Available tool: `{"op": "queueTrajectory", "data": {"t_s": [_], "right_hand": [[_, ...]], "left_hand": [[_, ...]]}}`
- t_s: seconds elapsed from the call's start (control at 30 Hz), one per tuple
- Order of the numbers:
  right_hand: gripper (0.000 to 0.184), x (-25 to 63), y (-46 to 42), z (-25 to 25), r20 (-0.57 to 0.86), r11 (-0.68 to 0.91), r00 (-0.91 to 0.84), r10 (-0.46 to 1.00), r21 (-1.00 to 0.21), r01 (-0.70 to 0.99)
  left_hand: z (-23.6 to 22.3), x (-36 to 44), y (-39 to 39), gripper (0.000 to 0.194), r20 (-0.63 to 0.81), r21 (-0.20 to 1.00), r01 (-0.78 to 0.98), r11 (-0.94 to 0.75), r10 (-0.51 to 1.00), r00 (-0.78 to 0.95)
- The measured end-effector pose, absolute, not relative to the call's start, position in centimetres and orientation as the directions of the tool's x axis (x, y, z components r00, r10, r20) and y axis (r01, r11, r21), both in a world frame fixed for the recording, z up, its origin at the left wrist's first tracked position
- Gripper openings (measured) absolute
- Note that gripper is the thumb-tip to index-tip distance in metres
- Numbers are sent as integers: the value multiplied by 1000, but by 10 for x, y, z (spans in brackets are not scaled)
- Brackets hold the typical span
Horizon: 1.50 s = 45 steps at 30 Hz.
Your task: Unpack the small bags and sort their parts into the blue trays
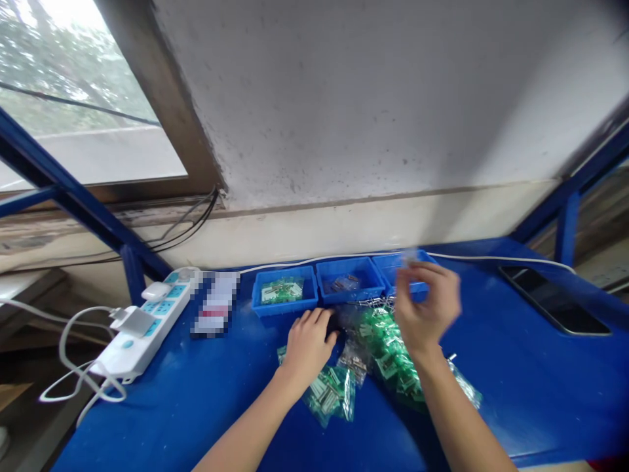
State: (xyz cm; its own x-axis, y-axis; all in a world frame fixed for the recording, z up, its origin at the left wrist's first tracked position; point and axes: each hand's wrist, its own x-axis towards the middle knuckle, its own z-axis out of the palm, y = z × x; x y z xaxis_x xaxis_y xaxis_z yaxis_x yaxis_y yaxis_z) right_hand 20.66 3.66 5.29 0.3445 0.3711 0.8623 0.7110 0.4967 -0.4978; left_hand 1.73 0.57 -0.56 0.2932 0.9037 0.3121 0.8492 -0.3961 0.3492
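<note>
My left hand (308, 342) rests knuckles up on the blue table (206, 400), fingers curled over something dark that I cannot make out, beside a pile of small green-printed plastic bags (388, 354). My right hand (426, 305) is raised above the pile and blurred by motion; its fingertips pinch a small clear piece (409, 257). Behind both hands stand three blue trays: the left tray (284, 293) holds green bags, the middle tray (348, 280) holds a few small parts, and the right tray (393, 265) is partly hidden by my right hand.
A white power strip (147, 324) with plugs and white cables lies at the left. A pixelated item (216, 305) lies beside it. A dark phone (553, 299) lies at the right. A white cable (491, 257) runs along the wall. Blue frame bars stand on both sides.
</note>
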Motion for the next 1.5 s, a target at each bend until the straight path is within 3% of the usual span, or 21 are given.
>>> {"op": "queueTrajectory", "data": {"t_s": [0.1, 0.23, 0.33, 0.4, 0.5, 0.57, 0.7, 0.8, 0.9, 0.97, 1.07, 1.17, 1.27, 1.4, 1.5], "right_hand": [[10, 196, 35, 35, 735, 472, 42, 676, -476, 742], [22, 178, 18, 24, 384, 331, -38, 923, -738, 588], [30, 165, 9, 22, 73, 121, -148, 986, -927, 354], [31, 158, 7, 19, 7, 34, -186, 983, -989, 146], [37, 154, 9, 13, 27, 15, -116, 993, -994, -106], [39, 154, 10, 10, 46, 38, -56, 997, -990, -133], [27, 157, 6, 14, 203, 201, 21, 979, -976, 81], [13, 156, 0, 19, 422, 424, -68, 904, -867, 260], [21, 152, -3, 17, 545, 572, -182, 818, -740, 354], [27, 150, -4, 13, 554, 581, -197, 809, -702, 412], [28, 149, -4, 12, 490, 508, -167, 856, -736, 447], [16, 152, -1, 17, 394, 419, -147, 907, -814, 401], [23, 153, 1, 21, 314, 326, -93, 945, -876, 354], [25, 159, 7, 21, 194, 192, -17, 981, -952, 240], [24, 176, 17, 25, 179, 170, 233, 956, -984, 61]], "left_hand": [[-5, 11, 6, 16, 328, 385, 829, -406, 900, 288], [1, -3, 1, 18, 420, 539, 723, -432, 882, 214], [3, -6, -4, 17, 553, 564, 642, -519, 815, 173], [3, -4, -7, 16, 614, 549, 604, -578, 769, 178], [3, 0, -11, 17, 623, 561, 555, -614, 755, 205], [4, 1, -12, 19, 581, 600, 533, -597, 783, 223], [12, 1, -12, 18, 424, 740, 502, -446, 890, 166], [15, -1, -9, 32, 221, 905, 358, -229, 973, 63], [14, -3, -6, 36, 60, 976, 207, -66, 998, 31], [12, -4, -5, 27, 71, 974, 215, -70, 997, 2], [10, -5, -5, 15, 280, 904, 349, -246, 959, -47], [7, -4, -8, 12, 535, 722, 490, -489, 843, 53], [3, -1, -12, 17, 646, 568, 525, -634, 738, 194], [3, 3, -16, 19, 541, 583, 545, -602, 788, 292], [8, 3, -18, 22, 377, 626, 585, -516, 856, 353]]}}
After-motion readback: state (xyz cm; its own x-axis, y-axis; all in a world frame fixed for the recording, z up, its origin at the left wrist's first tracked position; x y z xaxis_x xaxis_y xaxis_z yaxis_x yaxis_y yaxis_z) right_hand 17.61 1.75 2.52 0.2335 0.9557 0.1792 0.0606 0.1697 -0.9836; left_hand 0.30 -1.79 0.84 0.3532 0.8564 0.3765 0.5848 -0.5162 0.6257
